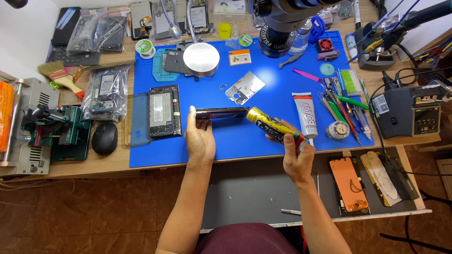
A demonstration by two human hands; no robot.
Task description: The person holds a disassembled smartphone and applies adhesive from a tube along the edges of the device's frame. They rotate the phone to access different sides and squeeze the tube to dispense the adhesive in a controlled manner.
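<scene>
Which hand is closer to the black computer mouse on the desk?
Left. The left hand holds a phone part on the blue mat, a short way right of the mouse. The right hand, gripping a yellow glue tube, is farther right.

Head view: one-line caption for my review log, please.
Left hand props a dark phone panel on edge over the blue mat; right hand holds a yellow-black glue tube.

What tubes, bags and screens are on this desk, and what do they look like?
Yellow tube: in the right hand, black markings, tip at the phone frame.
White tube: lying on the blue mat, dark lettering.
Clear bag: left of the mat, holding phone parts.
Grey station: far right, small dark screen.
</scene>
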